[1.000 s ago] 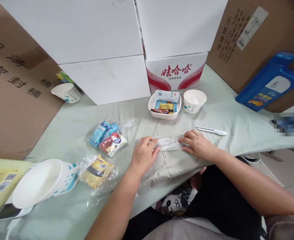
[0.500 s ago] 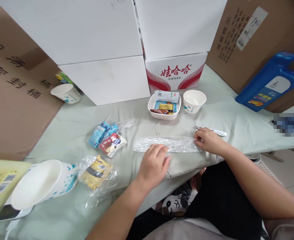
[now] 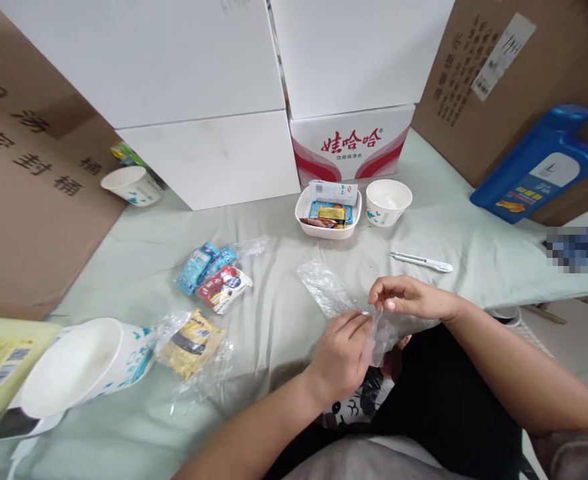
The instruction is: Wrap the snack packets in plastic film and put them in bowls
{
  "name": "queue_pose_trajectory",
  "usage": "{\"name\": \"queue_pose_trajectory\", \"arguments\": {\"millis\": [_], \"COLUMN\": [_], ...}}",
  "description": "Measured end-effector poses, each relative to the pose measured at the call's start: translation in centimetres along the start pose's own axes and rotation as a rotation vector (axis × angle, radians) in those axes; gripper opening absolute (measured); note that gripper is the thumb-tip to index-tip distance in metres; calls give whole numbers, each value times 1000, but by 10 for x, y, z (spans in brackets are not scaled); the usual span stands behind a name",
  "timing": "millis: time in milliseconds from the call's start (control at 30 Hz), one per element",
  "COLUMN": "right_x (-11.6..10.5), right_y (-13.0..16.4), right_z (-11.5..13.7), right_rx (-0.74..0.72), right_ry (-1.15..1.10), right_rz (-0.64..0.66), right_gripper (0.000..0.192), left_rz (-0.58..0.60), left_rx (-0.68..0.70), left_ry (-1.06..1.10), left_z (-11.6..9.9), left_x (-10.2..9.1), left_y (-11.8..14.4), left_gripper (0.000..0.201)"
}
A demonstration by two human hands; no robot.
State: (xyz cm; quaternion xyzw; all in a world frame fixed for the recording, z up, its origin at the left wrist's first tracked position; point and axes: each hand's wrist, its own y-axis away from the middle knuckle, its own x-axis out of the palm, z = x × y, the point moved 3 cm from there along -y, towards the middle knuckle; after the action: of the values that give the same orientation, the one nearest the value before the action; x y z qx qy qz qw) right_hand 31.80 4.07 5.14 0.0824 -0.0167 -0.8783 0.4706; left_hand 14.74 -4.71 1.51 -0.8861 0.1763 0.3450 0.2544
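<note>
A long clear plastic bag [image 3: 327, 288] slants across the cloth, its near end lifted at the front edge. My left hand [image 3: 341, 350] is closed around that near part. Beside it, my right hand [image 3: 414, 298] has bent fingers with thumb and fingertips at the loose end of the plastic, seemingly pinching it. A white utility knife [image 3: 421, 261] lies on the cloth just beyond my right hand. Farther back stands a white tray [image 3: 324, 233] holding several small snack packets, with a paper cup [image 3: 388, 207] at its right.
At left lie bagged blue and red packets [image 3: 214, 275], a yellow packet in clear plastic [image 3: 194, 343] and a large paper cup [image 3: 129, 357] on its side. White boxes [image 3: 209, 160] wall the back. A blue bottle [image 3: 539, 163] leans at right against a brown carton [image 3: 474, 80].
The plastic bag, flat and level before, has turned and its right end is drawn toward me. My left hand moved right and gripped it; my right hand came away from beside the knife.
</note>
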Motion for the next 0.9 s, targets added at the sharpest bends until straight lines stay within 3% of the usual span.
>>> {"name": "queue_pose_trajectory", "arguments": {"millis": [167, 233, 400, 533, 667, 900], "right_x": [9, 16, 21, 14, 7, 12], "right_y": [-5, -9, -30, -57, -82, -99], "right_z": [1, 1, -6, -19, -27, -24], "right_rx": [-102, -113, -40, 59, 119, 117], "right_ry": [108, 206, 254, 365, 553, 846], "right_rz": [78, 19, -303, -431, -460, -475], "right_gripper": [81, 85, 34, 17, 11, 13], "left_rz": [23, 5, 12, -46, -92, -186], "left_rx": [-221, -308, -516, -671, -775, -855], "left_ry": [441, 546, 747, 1048, 1310, 1498], "left_z": [1, 7, 27, 39, 42, 46], "left_x": [-15, -17, -9, -6, -9, -11], "left_y": [-5, -7, -8, -11, -15, -17], "left_gripper": [36, 35, 33, 44, 51, 34]}}
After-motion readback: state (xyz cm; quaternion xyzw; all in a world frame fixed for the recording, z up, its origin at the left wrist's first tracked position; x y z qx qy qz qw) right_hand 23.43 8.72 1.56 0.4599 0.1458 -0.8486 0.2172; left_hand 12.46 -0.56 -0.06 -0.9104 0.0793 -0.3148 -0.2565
